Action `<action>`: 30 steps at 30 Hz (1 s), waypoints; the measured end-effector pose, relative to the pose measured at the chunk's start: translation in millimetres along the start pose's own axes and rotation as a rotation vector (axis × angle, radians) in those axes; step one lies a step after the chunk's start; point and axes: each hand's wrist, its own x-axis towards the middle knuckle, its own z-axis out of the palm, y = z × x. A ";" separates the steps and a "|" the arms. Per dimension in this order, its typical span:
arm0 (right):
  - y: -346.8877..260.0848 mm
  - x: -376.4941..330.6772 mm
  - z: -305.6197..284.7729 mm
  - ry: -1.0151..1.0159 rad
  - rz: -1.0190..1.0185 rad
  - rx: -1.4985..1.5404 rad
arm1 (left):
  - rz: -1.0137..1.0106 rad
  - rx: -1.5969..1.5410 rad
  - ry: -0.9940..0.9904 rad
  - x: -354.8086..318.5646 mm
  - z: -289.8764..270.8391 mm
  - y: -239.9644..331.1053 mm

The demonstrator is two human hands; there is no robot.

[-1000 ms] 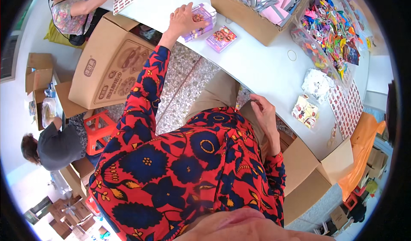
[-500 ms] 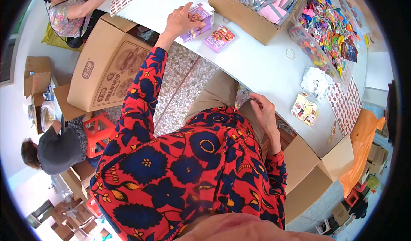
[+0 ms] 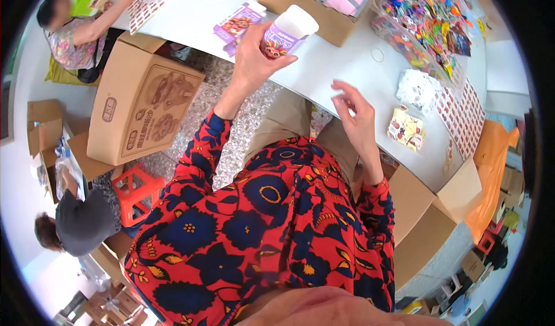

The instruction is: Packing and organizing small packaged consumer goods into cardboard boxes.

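My left hand [image 3: 252,63] grips a small purple printed carton [image 3: 281,39] at the near edge of the white table [image 3: 329,65]. The carton is popped into box shape, its white inside and top flap showing. Just left of that hand lies a stack of flat purple cartons [image 3: 236,20], partly covered by the fingers. My right hand [image 3: 357,115] hovers over the table edge, fingers apart and holding nothing. To its right are a pile of cream printed packets [image 3: 406,128] and a white crumpled bundle in clear plastic [image 3: 417,90].
A cardboard box of silvery and pink packets [image 3: 312,10] and a clear bin of colourful trinkets [image 3: 425,31] stand at the back. Sticker sheets [image 3: 462,109] lie right. Open cartons [image 3: 410,222] flank the table; a big printed box [image 3: 139,103] is left, beside a co-worker [image 3: 75,39].
My left hand has moved right from the stack and now holds a carton opened into box shape. The separate carton no longer lies on the table. My right hand has risen slightly.
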 end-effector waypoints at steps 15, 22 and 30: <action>-14.2 8.1 13.3 0.379 -0.242 0.081 | -0.103 -0.088 -0.026 -40.8 83.6 63.7; -22.9 4.4 0.4 0.365 -0.210 0.005 | 0.172 -0.069 0.063 -40.2 85.7 68.5; -28.3 6.8 -8.5 0.373 -0.255 0.010 | 0.206 -0.070 0.035 -41.5 86.9 64.9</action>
